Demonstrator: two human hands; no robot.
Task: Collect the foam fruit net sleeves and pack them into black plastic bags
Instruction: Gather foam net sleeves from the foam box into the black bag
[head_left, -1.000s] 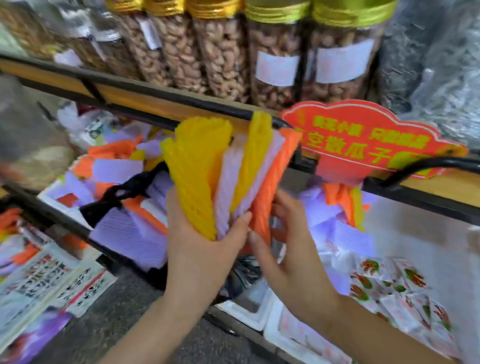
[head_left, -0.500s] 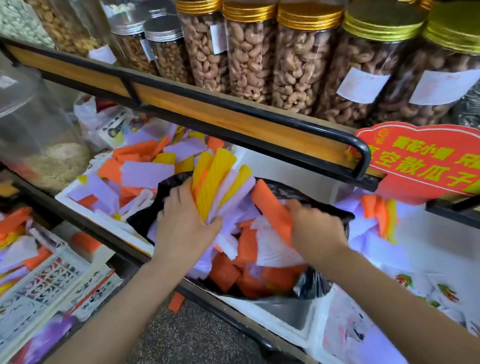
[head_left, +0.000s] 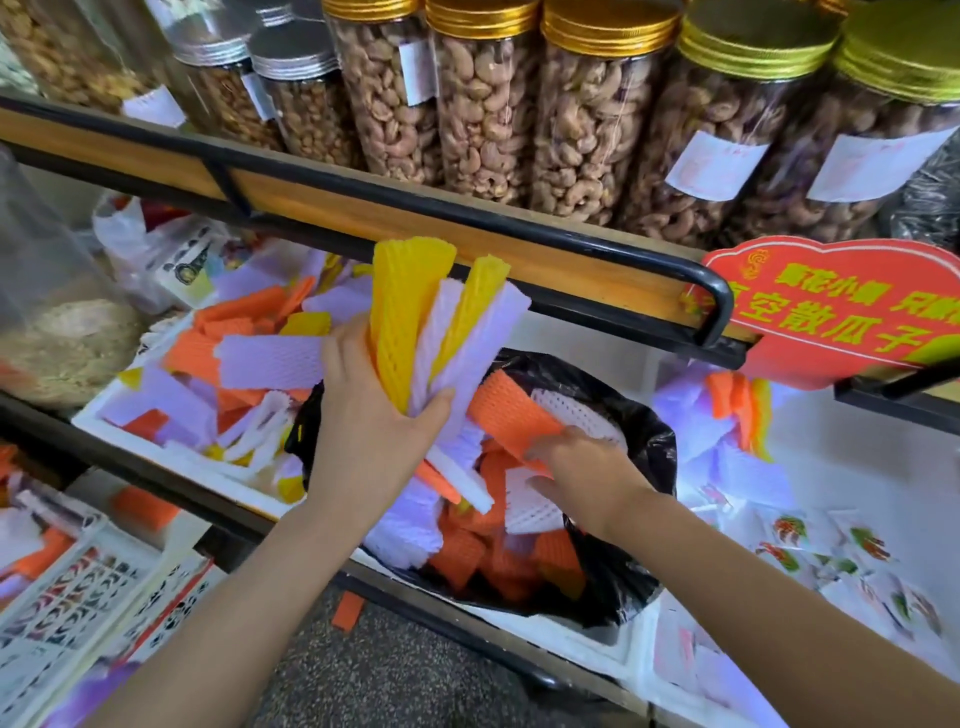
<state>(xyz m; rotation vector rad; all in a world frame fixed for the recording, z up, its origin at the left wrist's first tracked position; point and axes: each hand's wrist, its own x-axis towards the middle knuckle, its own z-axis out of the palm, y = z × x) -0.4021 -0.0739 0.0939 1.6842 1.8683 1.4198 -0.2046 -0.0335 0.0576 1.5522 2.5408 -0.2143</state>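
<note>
Nearest, at the bottom centre, an orange scrap (head_left: 348, 610) lies on the floor. Above it the right hand (head_left: 587, 467) reaches into the black bag (head_left: 649, 431) at the middle of the frame, fingers resting on the orange and white sleeves packed there. I cannot tell whether its grip has closed on one or only presses them down. Just left, the left hand (head_left: 374, 415) has its grip clenched round the base of a bunch of sleeves (head_left: 431, 322), yellow and lilac, fanned upright above the bag's mouth.

This looks like the loading step. The next move likely calls for lowering the bunch into the bag and letting go, then gathering the loose sleeves (head_left: 260, 358) from the white tray (head_left: 104, 415) at the left.

Further back, at the right, a red sign (head_left: 841, 312) reads in part "空散瓜子". On the upper shelf, jars (head_left: 483, 104) of nuts carry white labels too blurred to read.
</note>
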